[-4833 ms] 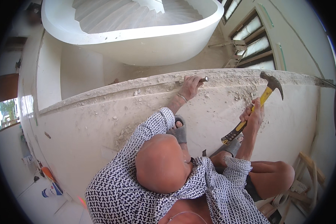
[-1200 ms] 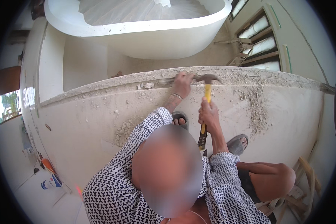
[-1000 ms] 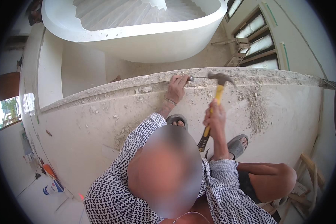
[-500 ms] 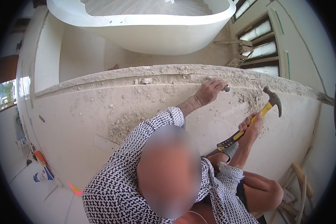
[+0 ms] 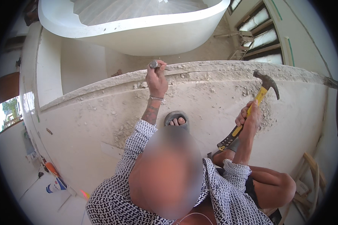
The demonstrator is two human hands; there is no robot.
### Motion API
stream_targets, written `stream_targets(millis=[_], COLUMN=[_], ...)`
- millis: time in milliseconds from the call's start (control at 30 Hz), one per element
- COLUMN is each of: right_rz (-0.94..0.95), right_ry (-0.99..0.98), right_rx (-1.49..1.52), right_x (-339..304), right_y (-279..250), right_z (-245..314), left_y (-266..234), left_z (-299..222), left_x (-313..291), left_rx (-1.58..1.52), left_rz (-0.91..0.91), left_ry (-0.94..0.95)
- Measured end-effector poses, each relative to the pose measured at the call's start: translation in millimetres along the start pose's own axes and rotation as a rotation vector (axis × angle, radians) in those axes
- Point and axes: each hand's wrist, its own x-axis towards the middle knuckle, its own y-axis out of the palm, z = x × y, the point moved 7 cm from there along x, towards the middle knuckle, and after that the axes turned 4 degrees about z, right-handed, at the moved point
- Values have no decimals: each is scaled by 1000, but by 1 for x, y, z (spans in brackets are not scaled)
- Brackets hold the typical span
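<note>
My left hand [image 5: 157,83] is closed round a metal chisel [image 5: 154,65], whose rounded end shows above the fingers. It is over the broken edge of the ledge [image 5: 112,80], beside some loose chunks of rubble [image 5: 141,85]. On the right, my right hand [image 5: 249,114] grips the yellow-and-black handle of a claw hammer [image 5: 267,83]. The hammer's head is raised away from me, near crumbled debris on the floor, and stays apart from the chisel. Most of the chisel's shaft is hidden by my left hand.
Beyond the ledge, a curved white wall [image 5: 139,39] encloses a stairway. Wooden trestles [image 5: 244,39] stand below by the windows. Timber pieces [image 5: 311,172] lean at the right. Rubble [image 5: 125,133] lies on the floor, and a white-and-blue bag [image 5: 56,185] stands at lower left.
My left hand has moved left along the ledge with the chisel. My right hand has shifted slightly with the hammer, its head now a little further left and away. A sandalled foot has come into view.
</note>
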Motion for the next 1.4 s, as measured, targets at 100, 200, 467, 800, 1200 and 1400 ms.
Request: stream_targets(millis=[100, 200, 467, 800, 1200, 1400], right_rz=[3, 25, 37, 25, 56, 82], right_ry=[22, 26, 56, 92, 123, 122], right_rx=[-25, -48, -87, -132, -78, -107], right_x=[-4, -6, 1, -11, -13, -12], right_y=[13, 17, 11, 14, 16, 17], right_z=[2, 1, -12, -12, -15, -19], left_y=[34, 50, 35, -3, 22, -7], left_z=[4, 14, 34, 71, 45, 36], left_x=[3, -3, 30, -3, -30, -21], left_rx=[-433, -410, -547, -210, -464, -371], left_rz=[203, 367, 370, 176, 37, -17], left_ry=[-148, -166, -213, -183, -166, -77])
